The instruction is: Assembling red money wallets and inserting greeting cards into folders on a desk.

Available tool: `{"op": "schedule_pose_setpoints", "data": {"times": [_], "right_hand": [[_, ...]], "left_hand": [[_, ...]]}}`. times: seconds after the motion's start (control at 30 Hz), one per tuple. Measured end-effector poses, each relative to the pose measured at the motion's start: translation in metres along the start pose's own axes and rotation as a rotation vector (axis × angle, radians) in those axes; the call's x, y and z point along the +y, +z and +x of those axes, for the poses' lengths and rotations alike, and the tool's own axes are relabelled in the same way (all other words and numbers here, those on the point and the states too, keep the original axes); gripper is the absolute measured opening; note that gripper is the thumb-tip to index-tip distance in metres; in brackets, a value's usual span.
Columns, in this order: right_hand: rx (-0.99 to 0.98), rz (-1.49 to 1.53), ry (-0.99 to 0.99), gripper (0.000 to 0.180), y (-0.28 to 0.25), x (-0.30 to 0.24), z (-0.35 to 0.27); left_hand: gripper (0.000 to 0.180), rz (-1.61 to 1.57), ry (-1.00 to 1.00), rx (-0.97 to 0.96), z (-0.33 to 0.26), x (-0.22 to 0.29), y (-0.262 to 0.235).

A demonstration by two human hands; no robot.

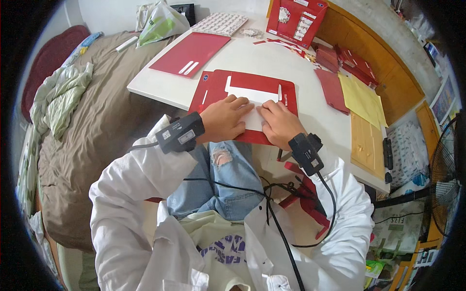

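Note:
A red cardboard sheet with a white panel in its middle (252, 92) lies flat at the near edge of the white table (272, 58). My left hand (224, 119) presses down on the sheet's near left part, fingers together and flat. My right hand (279, 123) rests on the near right part, fingertips meeting the left hand's over the white panel. Both wrists carry black strap-on devices with cables. Neither hand lifts anything; both push on the sheet.
Another red sheet (190, 52) lies at the table's far left, a red open box (296, 17) at the back. Folded red pieces (332, 89), yellow paper (361, 99) and a wooden board (367, 145) sit on the right. A bed (82, 126) stands left, a fan (444, 179) right.

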State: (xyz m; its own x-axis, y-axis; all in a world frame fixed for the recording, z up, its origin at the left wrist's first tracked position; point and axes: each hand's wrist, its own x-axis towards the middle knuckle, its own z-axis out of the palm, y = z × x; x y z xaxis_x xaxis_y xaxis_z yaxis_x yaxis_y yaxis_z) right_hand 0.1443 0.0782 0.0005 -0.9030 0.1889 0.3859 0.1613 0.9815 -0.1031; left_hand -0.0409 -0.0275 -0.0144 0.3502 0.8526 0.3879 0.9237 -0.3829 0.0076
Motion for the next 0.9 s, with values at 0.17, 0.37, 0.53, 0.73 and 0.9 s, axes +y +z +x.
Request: {"op": "schedule_pose_setpoints", "data": {"times": [0.17, 0.37, 0.53, 0.73, 0.9], "right_hand": [[-0.010, 0.084, 0.070, 0.030, 0.003, 0.005, 0.003], [0.032, 0.317, 0.038, 0.027, 0.005, 0.028, 0.004], [0.067, 0.198, 0.035, 0.042, -0.010, 0.033, 0.009], [0.141, -0.010, 0.047, 0.048, -0.029, 0.008, 0.012], [-0.036, -0.118, -0.054, 0.028, -0.038, -0.006, -0.009]], "left_hand": [[0.050, -0.154, -0.145, -0.067, 0.004, 0.009, -0.009], [0.046, -0.202, -0.103, -0.038, 0.010, -0.019, -0.003], [0.058, -0.011, -0.209, 0.110, 0.017, -0.027, -0.008], [0.049, 0.037, -0.136, 0.098, 0.020, -0.010, -0.030], [0.021, 0.046, 0.183, 0.019, 0.006, 0.006, -0.026]]}}
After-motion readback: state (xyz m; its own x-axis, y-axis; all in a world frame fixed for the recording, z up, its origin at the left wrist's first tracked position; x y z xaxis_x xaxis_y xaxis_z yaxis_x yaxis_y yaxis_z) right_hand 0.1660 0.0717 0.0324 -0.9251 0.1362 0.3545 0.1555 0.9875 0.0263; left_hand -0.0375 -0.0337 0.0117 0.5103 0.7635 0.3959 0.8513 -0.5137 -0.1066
